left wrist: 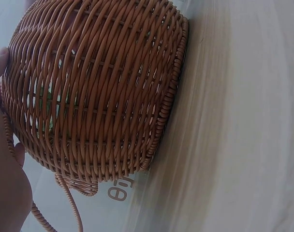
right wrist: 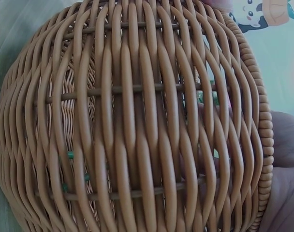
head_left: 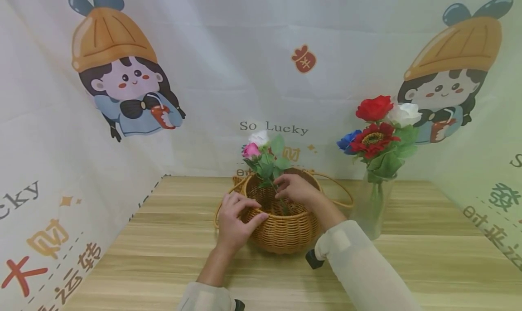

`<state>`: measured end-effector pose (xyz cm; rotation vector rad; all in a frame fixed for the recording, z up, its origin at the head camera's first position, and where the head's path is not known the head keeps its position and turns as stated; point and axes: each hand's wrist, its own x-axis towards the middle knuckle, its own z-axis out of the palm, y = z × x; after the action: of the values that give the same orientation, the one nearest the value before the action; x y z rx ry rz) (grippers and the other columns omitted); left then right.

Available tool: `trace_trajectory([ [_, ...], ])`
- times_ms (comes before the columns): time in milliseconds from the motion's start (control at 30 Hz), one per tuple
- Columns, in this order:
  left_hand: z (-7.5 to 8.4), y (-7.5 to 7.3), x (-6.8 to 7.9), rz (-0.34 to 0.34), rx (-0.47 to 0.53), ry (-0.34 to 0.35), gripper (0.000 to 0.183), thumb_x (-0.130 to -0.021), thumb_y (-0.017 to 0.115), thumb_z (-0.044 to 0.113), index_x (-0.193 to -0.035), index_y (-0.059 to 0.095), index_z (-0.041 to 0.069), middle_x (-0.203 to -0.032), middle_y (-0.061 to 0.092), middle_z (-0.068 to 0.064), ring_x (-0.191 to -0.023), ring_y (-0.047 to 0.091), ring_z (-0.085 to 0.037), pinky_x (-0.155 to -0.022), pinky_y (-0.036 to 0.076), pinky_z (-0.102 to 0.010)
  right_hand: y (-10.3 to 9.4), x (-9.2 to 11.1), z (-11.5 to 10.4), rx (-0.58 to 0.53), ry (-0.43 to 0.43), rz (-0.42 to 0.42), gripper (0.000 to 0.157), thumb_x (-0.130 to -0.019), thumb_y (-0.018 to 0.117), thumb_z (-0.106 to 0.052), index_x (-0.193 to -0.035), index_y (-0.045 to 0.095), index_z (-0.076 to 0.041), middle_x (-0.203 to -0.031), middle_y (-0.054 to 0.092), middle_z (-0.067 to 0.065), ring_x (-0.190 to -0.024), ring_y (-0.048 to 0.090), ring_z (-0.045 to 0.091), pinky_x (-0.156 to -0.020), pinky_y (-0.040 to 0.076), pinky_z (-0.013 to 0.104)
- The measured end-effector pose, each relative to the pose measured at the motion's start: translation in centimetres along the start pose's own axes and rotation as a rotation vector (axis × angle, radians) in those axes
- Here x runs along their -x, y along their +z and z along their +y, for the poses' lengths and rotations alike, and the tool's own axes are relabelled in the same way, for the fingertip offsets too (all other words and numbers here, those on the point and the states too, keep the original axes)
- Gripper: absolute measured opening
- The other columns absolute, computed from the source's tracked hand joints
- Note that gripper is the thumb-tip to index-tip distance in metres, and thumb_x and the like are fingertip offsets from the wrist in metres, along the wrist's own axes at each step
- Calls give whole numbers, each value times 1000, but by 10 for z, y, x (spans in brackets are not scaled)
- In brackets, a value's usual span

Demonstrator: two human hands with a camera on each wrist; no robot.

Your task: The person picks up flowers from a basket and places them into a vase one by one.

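A round wicker basket (head_left: 285, 235) with looped handles stands on the table, its weave filling most of both wrist views. My left hand (head_left: 235, 220) grips the basket's near-left rim, thumb and fingers on either side of the edge. Over the basket's opening, my right hand (head_left: 298, 192) pinches the stems of a white rose (head_left: 258, 138) and a pink rose (head_left: 250, 151) with green leaves (head_left: 266, 169). The stems reach down inside the basket. Through the weave in the right wrist view, bits of green stem (right wrist: 71, 154) show. The right fingertips are partly hidden there behind the basket (right wrist: 132, 116).
Right of the basket stands a clear vase (head_left: 369, 216) holding a red rose (head_left: 374, 108), a white rose (head_left: 403, 114), a dark red daisy-like flower (head_left: 373, 139) and a blue flower (head_left: 348, 142). Printed cloth (head_left: 228, 52) hangs behind and beside the wooden table (head_left: 163, 238).
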<state>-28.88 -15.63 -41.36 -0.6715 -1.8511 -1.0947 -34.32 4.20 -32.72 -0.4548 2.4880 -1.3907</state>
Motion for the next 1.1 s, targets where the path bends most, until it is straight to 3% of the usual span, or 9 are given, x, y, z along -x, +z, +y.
trace_trajectory([
  [100, 2, 0, 0, -7, 0, -17, 42, -89, 80, 52, -86, 77, 10, -87, 65, -4, -90, 56, -23, -89, 38, -39, 0, 1, 0, -4, 8, -33, 45, -100, 63, -2, -144, 55, 4, -142, 58, 28, -118, 64, 37, -94, 56, 47],
  [233, 5, -1, 0, -13, 3, -42, 23, -81, 90, 29, -87, 77, 11, -88, 66, -4, -91, 54, -24, -85, 40, -37, 0, 1, -1, 5, 5, -63, 44, -100, 63, -3, -144, 56, 3, -143, 58, 26, -127, 60, 41, -100, 54, 51],
  [333, 6, -1, -1, -16, -3, -47, 20, -75, 92, 18, -87, 77, 11, -88, 66, -4, -92, 53, -23, -83, 41, -37, -1, 2, -1, 23, 3, -68, 44, -100, 63, -3, -143, 57, 2, -142, 59, 24, -127, 60, 38, -101, 53, 52],
  [567, 6, 0, -2, -13, 2, -39, 24, -77, 91, 23, -87, 77, 6, -87, 65, -5, -91, 53, -24, -83, 40, -37, -2, 3, -1, 47, -1, -52, 43, -99, 65, -3, -142, 59, 2, -139, 62, 22, -126, 61, 35, -102, 53, 51],
  [767, 6, 0, -2, -12, 5, -44, 23, -77, 91, 22, -87, 77, 6, -87, 66, -5, -90, 52, -24, -82, 40, -36, -1, 3, -1, 4, -15, -52, 42, -100, 62, 0, -141, 57, 4, -137, 59, 24, -119, 63, 35, -101, 53, 51],
  [1100, 7, -1, -1, -5, -2, -40, 22, -75, 91, 19, -86, 77, 7, -87, 66, -6, -90, 52, -25, -83, 40, -37, -1, 2, -1, -27, -29, 7, 37, -100, 58, 6, -137, 60, 3, -118, 62, 22, -100, 68, 29, -81, 55, 42],
])
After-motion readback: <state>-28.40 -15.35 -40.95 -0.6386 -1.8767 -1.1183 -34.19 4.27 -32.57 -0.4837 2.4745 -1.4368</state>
